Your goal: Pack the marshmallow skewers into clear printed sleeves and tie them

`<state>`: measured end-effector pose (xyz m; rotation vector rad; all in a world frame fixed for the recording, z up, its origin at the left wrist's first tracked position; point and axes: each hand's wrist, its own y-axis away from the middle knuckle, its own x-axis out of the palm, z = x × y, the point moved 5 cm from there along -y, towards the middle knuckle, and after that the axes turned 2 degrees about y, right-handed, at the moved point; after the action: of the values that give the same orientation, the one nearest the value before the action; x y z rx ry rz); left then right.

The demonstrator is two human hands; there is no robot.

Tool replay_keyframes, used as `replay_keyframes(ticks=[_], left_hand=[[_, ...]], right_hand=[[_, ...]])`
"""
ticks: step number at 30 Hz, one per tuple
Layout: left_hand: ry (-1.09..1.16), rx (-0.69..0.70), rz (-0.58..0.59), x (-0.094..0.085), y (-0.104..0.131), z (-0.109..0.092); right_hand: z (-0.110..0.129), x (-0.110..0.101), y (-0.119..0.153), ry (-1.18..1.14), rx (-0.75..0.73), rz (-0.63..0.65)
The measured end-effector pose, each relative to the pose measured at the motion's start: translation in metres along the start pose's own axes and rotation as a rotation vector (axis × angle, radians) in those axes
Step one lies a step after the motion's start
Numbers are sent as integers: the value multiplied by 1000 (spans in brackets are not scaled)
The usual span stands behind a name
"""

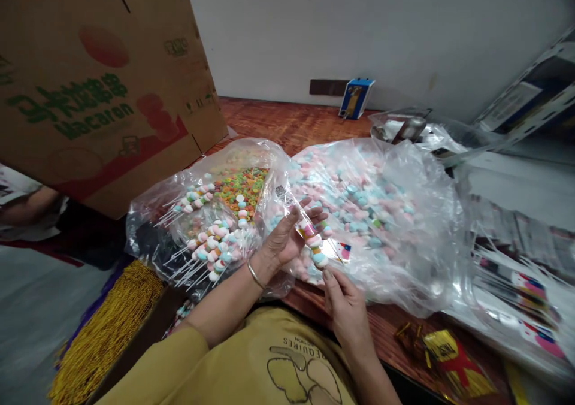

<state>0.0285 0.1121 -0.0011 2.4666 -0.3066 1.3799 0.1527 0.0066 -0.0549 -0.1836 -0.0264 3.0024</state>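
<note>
My left hand [284,240], palm up with its fingers partly extended, holds a narrow clear plastic wrapper [303,220] between thumb and fingers. Inside the wrapper, at least in part, is a marshmallow skewer [317,250] with pastel pieces and ring-shaped pieces. Thumb and fingers of my right hand [345,297] are closed at the skewer's lower end; the stick itself is mostly hidden. Left of my hands, several finished-looking marshmallow skewers [214,246] lie in a pile, white sticks toward me. One more skewer [242,210] lies beside the colourful cereal rings [245,184].
A large bag of pastel marshmallows [359,195] spreads behind my hands. A cardboard box [90,87] stands at left, partly hiding another person's arm [33,206]. Printed wrappers [516,291] lie at right, near a gold-red packet [460,363]. A blue box [356,99] stands by the wall.
</note>
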Motion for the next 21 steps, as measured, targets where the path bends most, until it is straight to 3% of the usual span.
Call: replay_keyframes(ticks=[3,6,10,13,18,21], left_hand=[[-11,4,-95,-5,-6,-1],[35,34,-191,-8,-9,1],[65,49,-197,-7,-6,1],[62,17,-135,-3,-2,3],[37,-79,23,3,4,5],[48,-123,80,2,4,8]], right_hand=[[11,-1,-2,205,-112,-67],[27,-5,4,546,-339,-187],[34,-9,15,891,-515,-291],[29,-14,13,619,-373,-195],[10,-4,7,-357,297,135],[13,9,12,-647,483,261]])
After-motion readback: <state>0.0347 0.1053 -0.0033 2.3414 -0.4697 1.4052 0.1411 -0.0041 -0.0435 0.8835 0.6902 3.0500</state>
